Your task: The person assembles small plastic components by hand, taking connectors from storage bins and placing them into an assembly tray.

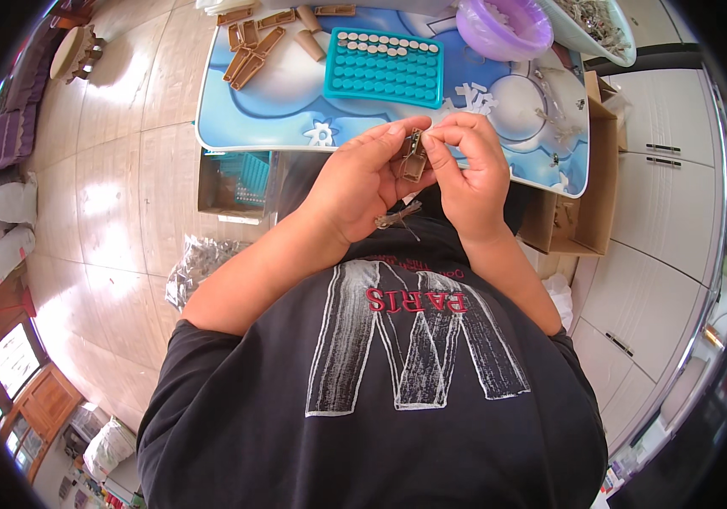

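Observation:
My left hand (357, 181) is closed around a small brown plastic casing (413, 165), tilted up in front of my chest. A narrow strip with small bright parts, like a circuit board (415, 141), shows at the casing's upper end. My right hand (470, 165) pinches thumb and forefinger together right beside that end; what lies between those fingertips is too small to make out. Below the casing hangs a bundle of thin cable (397, 217), close to my left palm.
The blue patterned table (287, 102) carries a teal tray (329, 83) with white round pieces in its upper rows, brown casings (255, 59), white paper-like pieces (475, 97) and a purple lined basin (506, 30). Cardboard boxes (594, 178) stand beside and under it.

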Available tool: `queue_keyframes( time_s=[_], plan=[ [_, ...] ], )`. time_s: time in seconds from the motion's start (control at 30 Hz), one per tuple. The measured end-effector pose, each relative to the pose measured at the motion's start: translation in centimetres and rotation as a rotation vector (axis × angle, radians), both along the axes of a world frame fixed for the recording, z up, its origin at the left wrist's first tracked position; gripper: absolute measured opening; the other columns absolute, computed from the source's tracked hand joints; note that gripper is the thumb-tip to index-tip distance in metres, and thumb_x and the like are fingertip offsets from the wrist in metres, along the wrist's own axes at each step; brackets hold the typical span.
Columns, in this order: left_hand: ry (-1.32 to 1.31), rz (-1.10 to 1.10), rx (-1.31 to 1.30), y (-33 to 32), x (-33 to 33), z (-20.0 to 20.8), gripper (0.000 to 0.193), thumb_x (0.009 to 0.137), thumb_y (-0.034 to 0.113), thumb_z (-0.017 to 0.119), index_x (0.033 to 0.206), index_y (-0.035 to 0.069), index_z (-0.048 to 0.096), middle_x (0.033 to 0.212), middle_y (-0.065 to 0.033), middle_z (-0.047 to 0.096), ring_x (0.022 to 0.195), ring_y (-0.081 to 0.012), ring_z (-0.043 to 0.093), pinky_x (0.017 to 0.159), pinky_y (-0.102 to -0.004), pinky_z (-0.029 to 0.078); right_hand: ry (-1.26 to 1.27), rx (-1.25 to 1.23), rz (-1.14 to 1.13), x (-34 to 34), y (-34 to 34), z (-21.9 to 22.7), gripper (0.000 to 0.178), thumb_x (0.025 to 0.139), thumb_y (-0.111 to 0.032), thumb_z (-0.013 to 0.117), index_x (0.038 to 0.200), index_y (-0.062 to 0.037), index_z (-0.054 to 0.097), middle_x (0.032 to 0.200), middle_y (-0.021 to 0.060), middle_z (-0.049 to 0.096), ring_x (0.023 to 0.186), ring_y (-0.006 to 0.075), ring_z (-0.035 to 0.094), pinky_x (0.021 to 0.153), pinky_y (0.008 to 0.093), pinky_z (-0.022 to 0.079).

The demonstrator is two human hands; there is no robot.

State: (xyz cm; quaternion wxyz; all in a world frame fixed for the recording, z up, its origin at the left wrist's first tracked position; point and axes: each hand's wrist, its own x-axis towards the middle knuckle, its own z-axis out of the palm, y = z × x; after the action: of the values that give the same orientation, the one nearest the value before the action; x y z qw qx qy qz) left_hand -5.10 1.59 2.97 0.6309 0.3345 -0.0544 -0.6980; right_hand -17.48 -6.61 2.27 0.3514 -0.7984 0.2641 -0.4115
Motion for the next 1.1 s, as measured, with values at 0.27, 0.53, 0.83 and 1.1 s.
queue_keyframes(
  time_s=[0.27,0.53,0.83,1.1],
  plan=[
    [-0.117,-0.03,0.039,0.12,-0.01,0.36,0.037,0.099,0.019,0.038,0.13,-0.001,0.043,0.11,-0.0098,0.06,0.097,-0.0159,0.061,0.09,-0.031,0.051,0.026,-0.039,0.007,-0.27,-0.25,0.43,0.008,0.077,-0.003,0.068,0.08,-0.0012,0.06,0.081,0.0086,0.058,0.072,0.0211,0.058,0.063,0.029,0.047],
    [-0.129,-0.047,0.042,0.22,0.08,0.51,0.036,0.098,0.015,0.04,0.13,-0.001,0.044,0.105,-0.0083,0.062,0.091,-0.0149,0.063,0.086,-0.0292,0.052,0.055,-0.045,0.051,-0.49,-0.58,0.71,0.008,0.076,-0.002,0.068,0.082,-0.0016,0.061,0.082,0.0088,0.059,0.072,0.0225,0.059,0.063,0.0294,0.047],
    [-0.154,0.006,0.059,0.21,-0.4,0.47,0.036,0.097,0.017,0.045,0.127,-0.003,0.048,0.104,-0.0082,0.062,0.09,-0.0139,0.062,0.085,-0.0282,0.052,0.129,-0.178,0.061,-0.65,-0.64,0.85,0.011,0.072,-0.001,0.069,0.081,-0.0029,0.063,0.084,0.0078,0.059,0.071,0.0244,0.059,0.06,0.0312,0.048],
    [-0.19,0.031,0.028,0.23,-0.61,0.2,0.036,0.096,0.013,0.049,0.125,-0.008,0.046,0.092,-0.0067,0.061,0.081,-0.0123,0.06,0.078,-0.0271,0.052,0.092,-0.154,0.079,-0.42,-0.47,0.83,0.013,0.072,0.0,0.068,0.082,-0.0025,0.06,0.086,0.0079,0.058,0.071,0.024,0.058,0.06,0.0321,0.048]
  ],
)
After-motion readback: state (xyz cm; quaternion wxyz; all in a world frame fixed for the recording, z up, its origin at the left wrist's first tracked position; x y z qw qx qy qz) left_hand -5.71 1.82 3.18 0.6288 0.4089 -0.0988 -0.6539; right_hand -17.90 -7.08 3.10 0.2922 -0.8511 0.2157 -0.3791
